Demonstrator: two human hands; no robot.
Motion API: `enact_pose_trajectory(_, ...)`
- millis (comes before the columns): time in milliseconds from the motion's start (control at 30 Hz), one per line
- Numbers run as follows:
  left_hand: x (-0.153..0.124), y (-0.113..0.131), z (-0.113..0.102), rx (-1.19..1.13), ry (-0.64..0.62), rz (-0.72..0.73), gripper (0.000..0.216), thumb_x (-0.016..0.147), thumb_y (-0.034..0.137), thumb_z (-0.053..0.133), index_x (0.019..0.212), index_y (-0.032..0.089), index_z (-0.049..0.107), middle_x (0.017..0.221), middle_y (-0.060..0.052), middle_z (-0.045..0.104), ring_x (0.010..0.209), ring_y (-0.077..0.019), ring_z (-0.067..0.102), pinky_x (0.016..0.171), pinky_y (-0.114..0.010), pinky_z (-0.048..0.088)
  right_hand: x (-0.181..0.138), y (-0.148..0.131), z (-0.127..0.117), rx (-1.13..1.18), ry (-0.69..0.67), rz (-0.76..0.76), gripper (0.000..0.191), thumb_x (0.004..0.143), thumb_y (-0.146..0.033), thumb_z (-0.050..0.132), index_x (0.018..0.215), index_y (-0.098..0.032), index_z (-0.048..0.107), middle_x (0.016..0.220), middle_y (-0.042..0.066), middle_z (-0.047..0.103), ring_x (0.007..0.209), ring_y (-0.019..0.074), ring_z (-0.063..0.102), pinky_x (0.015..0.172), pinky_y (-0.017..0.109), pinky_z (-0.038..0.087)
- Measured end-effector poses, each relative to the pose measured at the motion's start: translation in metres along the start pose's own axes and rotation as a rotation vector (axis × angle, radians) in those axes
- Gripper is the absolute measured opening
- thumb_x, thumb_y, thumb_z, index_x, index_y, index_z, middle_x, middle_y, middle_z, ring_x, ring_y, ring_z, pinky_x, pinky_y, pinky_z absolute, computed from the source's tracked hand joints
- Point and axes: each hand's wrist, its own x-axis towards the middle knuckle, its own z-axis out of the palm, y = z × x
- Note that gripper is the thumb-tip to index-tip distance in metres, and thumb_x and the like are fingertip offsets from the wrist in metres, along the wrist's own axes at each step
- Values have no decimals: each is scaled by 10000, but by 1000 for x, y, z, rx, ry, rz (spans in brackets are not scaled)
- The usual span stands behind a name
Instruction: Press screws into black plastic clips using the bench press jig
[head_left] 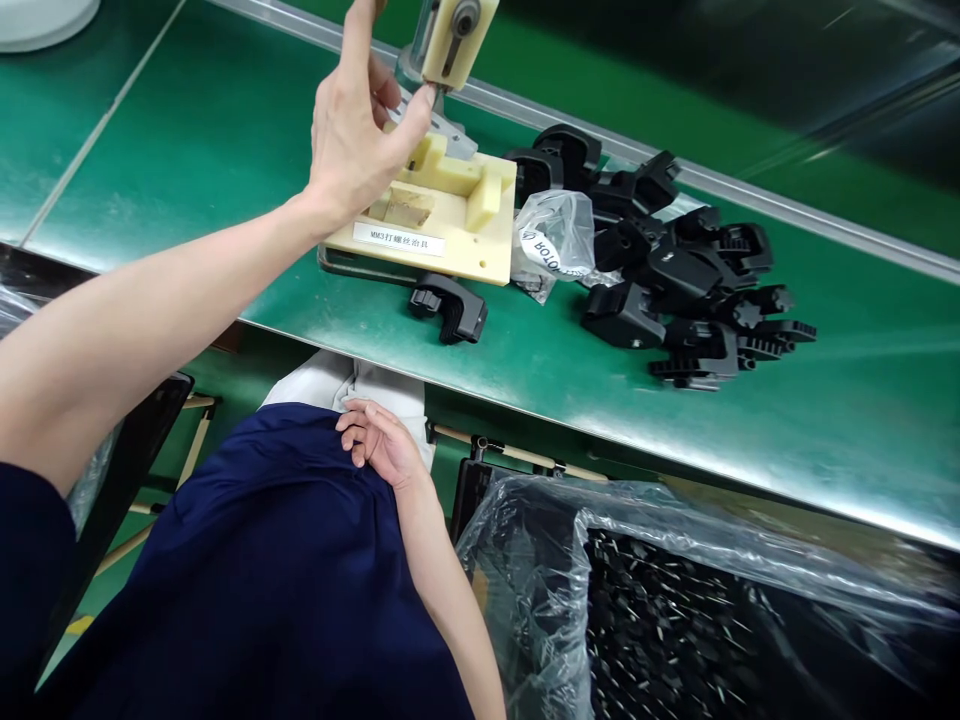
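Observation:
My left hand (364,150) is raised over a pale yellow fixture (465,250) with a white label in Chinese characters. Its index finger points upward and its thumb stretches toward the bottom of a yellow block with a slotted metal piece (459,45), above the fixture. The other fingers curl partly behind, beside a metal bracket (450,138); I see nothing held. On the bench in front of the fixture lies a black clamp-like plastic part (448,308). My right hand (382,445) rests at my lap, palm up, fingers loosely bent and holding nothing.
Several black plastic parts (675,265) are heaped on the green bench (847,420), right of the fixture. A clear plastic bag (559,235) with printing lies between them. Below the bench edge, a plastic-lined bin (525,560) holds many small black pieces. A white round object (45,22) stands upper left.

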Motion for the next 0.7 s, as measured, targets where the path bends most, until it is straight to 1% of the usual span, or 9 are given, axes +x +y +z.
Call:
enact_pose_trajectory(167, 0, -2, -2, 9, -7, 37, 613, 838, 458, 433, 1340, 254, 145, 781, -21, 571, 715, -199, 518, 614, -382, 439, 0, 0, -1, 2, -9, -4, 305, 878, -400, 623, 1047, -147, 600, 840, 57, 667, 632, 124, 620, 425, 179, 497)
enact_pose_trajectory(267, -1, 0, -2, 11, -11, 28, 609, 841, 441, 450, 1333, 234, 157, 777, -23, 583, 720, -194, 521, 621, -374, 453, 0, 0, -1, 3, -14, -8, 301, 886, -395, 618, 1055, -147, 599, 847, 57, 668, 636, 123, 623, 428, 177, 497)
enact_pose_trajectory(367, -1, 1, -1, 8, 21, 38, 612, 826, 436, 446, 1325, 211, 172, 749, -18, 577, 697, -189, 523, 604, -366, 452, 0, 0, -1, 6, -18, -11, 320, 870, -408, 639, 1053, -147, 603, 845, 55, 671, 639, 127, 626, 424, 177, 496)
enact_pose_trajectory(500, -1, 1, 1, -13, 52, 50, 619, 816, 446, 439, 1323, 210, 173, 747, -18, 573, 681, -192, 520, 598, -367, 447, 0, 0, -1, 8, -22, -15, 322, 870, -406, 639, 1055, -145, 604, 846, 55, 670, 635, 125, 626, 424, 178, 496)
enact_pose_trajectory(600, -1, 1, 0, -10, 29, 24, 632, 814, 440, 442, 1328, 208, 157, 749, -19, 575, 698, -202, 531, 615, -375, 447, -1, 0, -1, 8, -25, -18, 308, 881, -395, 627, 1057, -144, 605, 849, 57, 670, 637, 124, 627, 425, 176, 496)
enact_pose_trajectory(700, -1, 1, -1, -9, -14, 6, 656, 822, 429, 444, 1341, 180, 132, 754, -25, 578, 722, -216, 535, 635, -384, 442, -1, 0, -1, 12, -25, -21, 316, 870, -401, 641, 1054, -146, 609, 852, 57, 674, 642, 125, 629, 427, 174, 498)
